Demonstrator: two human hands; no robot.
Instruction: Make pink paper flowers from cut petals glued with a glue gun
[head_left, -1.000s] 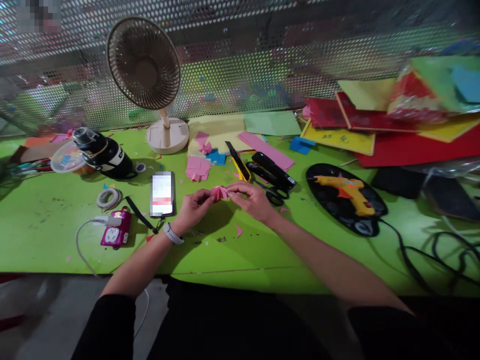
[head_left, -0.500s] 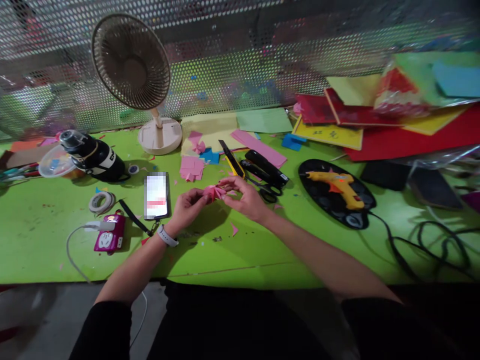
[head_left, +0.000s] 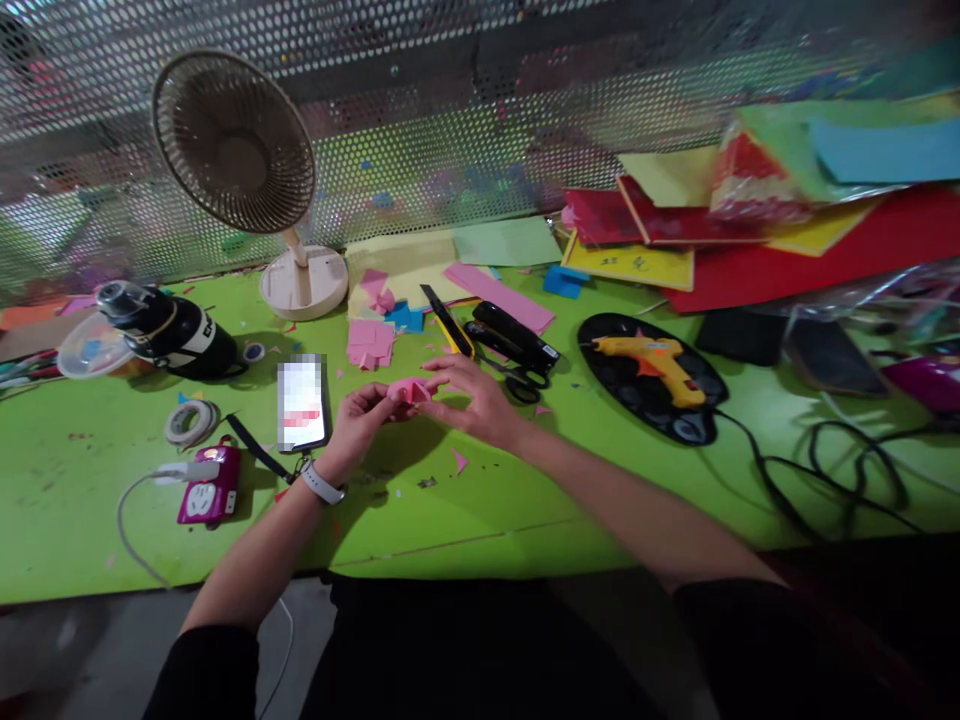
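Observation:
A small pink folded-paper piece (head_left: 409, 391) is held just above the green table, its folds partly hidden by fingers. My left hand (head_left: 361, 418) pinches its left side between thumb and fingers. At the right edge of the paper, the thumb and fingertips of my right hand (head_left: 474, 402) close around it. Just beyond my hands lie a yellow utility knife (head_left: 450, 325), a black stapler (head_left: 514, 336) and black-handled scissors (head_left: 521, 382). Pink paper squares (head_left: 370, 342) and a pink paper flower (head_left: 382, 301) sit behind the paper piece.
A yellow glue gun (head_left: 656, 365) rests on a black palette-shaped tray (head_left: 611, 385), its cord trailing right. On the left are a phone (head_left: 302, 405), tape roll (head_left: 190, 423), purple power adapter (head_left: 210, 487), black bottle (head_left: 176, 330) and fan (head_left: 304, 285). Coloured paper (head_left: 795, 255) is piled back right.
The pink paper piece has turned and shows a more open, hollow fold. My right fingers have shifted along its right side. The whole view has swung slightly to the right.

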